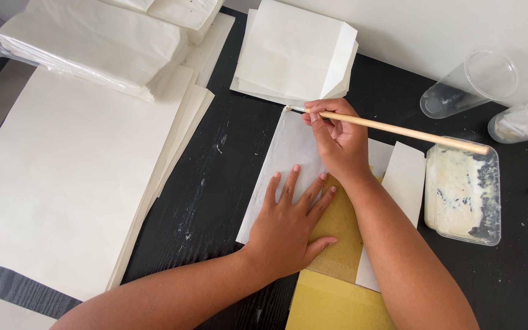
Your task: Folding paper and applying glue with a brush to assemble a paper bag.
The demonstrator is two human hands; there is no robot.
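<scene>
White paper sheet (285, 160) lies flat on the black table (215, 183), partly over a brown card template (340, 229) with a yellow sheet (331, 305) below it. My left hand (291, 229) is open, fingers spread, pressing the sheet's lower half down. My right hand (337, 139) is closed around a wooden stick brush (398, 130), its tip touching the sheet's top edge, just beside the stack of folded white paper bags (294, 55). Risks as I read them: the brush tip sits right at the edge, so paste can run onto the table or smear the bag stack. My left palm only pins the lower part, so the top corner could lift or skew under the stroke. The paste tub (462, 192) sits near my right forearm and the brush handle end reaches over its rim; a wide swing could knock it. A clear plastic cup (469, 85) lies on its side beyond and could roll. Big paper sheets (62, 177) to the left are well apart, low risk.
</scene>
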